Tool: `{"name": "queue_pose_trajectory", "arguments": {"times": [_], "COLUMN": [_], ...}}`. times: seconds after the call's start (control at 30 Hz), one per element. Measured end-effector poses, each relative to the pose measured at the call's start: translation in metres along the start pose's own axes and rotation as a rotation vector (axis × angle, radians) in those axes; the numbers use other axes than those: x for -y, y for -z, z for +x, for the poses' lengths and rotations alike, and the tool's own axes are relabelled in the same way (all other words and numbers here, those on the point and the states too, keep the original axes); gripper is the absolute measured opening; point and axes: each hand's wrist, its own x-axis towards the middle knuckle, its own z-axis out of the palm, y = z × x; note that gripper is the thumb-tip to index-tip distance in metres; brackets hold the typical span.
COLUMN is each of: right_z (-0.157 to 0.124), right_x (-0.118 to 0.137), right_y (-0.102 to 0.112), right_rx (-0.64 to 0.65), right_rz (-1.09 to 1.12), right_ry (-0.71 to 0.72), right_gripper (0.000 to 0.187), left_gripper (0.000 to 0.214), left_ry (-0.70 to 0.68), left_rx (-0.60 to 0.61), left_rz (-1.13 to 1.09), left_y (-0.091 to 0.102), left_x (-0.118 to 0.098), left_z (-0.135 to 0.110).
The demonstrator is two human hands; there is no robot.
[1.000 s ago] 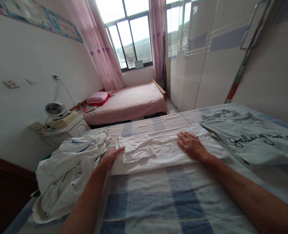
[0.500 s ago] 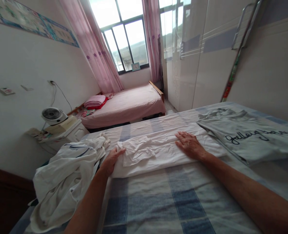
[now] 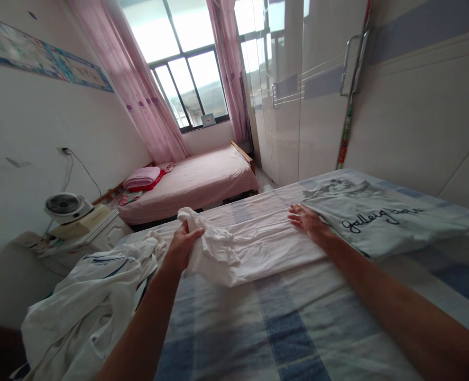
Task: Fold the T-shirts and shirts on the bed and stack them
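Note:
A white garment (image 3: 261, 248), folded into a long strip, lies across the plaid bed in front of me. My left hand (image 3: 183, 244) is closed on its left end, which is raised off the sheet and crumpled. At the right end, my right hand (image 3: 307, 221) rests with fingers stretched out over the cloth, near the edge of a pale grey-green shirt (image 3: 380, 222) with black lettering. Beside my left forearm lies a loose heap of white clothing (image 3: 87, 296) with dark trim.
The blue-and-white plaid sheet (image 3: 226, 338) covers the near bed. Behind it is a pink bed (image 3: 202, 180) under the window. A small fan (image 3: 65, 206) stands on a cabinet at the left; a glossy wardrobe (image 3: 321, 121) lines the right.
My left hand has lifted the left end of the white garment off the bed. My right hand stays spread near the other end. The view has shifted right.

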Motion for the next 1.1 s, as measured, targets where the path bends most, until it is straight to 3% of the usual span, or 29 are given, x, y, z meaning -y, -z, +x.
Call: {"name": "queue_pose_trajectory", "arguments": {"times": [0.13, 0.23, 0.33, 0.4, 0.5, 0.6, 0.7, 0.8, 1.0, 1.1], "right_z": [0.003, 0.002, 0.001, 0.000, 0.000, -0.001, -0.003, -0.005, -0.001, 0.000], "right_x": [-0.003, -0.003, -0.001, 0.000, -0.001, -0.003, -0.005, 0.000, 0.025, 0.027], "right_y": [0.016, 0.025, 0.029, 0.030, 0.028, 0.024, 0.017, 0.009, 0.015, 0.026], "right_rx": [0.055, 0.089, 0.141, 0.189, 0.274, 0.290, 0.213, 0.129, 0.095, 0.044], "right_rz": [0.443, 0.639, 0.710, 0.686, 0.544, 0.253, -0.160, -0.468, -0.619, -0.845], "right_ry": [-0.252, -0.343, -0.399, -0.390, -0.297, -0.131, 0.057, 0.195, 0.368, 0.324], "right_gripper": [0.032, 0.027, 0.031, 0.034, 0.034, 0.043, 0.066, 0.077, 0.077, 0.070], "left_gripper": [0.042, 0.049, 0.057, 0.056, 0.045, 0.036, 0.039, 0.050, 0.059, 0.060], "left_ry": [-0.175, -0.184, -0.166, -0.203, -0.299, -0.389, -0.468, -0.498, -0.598, -0.600], "left_rx": [0.139, 0.317, 0.392, 0.348, 0.250, 0.134, 0.102, 0.173, 0.301, 0.373], "left_rz": [0.039, 0.110, 0.210, 0.291, 0.445, 0.597, 0.741, 0.860, 1.048, 1.129], "left_y": [-0.079, -0.137, -0.167, -0.167, -0.142, -0.111, -0.093, -0.094, -0.115, -0.125], "left_x": [-0.021, -0.017, 0.000, 0.017, 0.040, 0.059, 0.073, 0.080, 0.079, 0.086], "left_z": [0.012, 0.015, 0.015, 0.014, 0.014, 0.015, 0.011, 0.005, -0.003, -0.005]}}
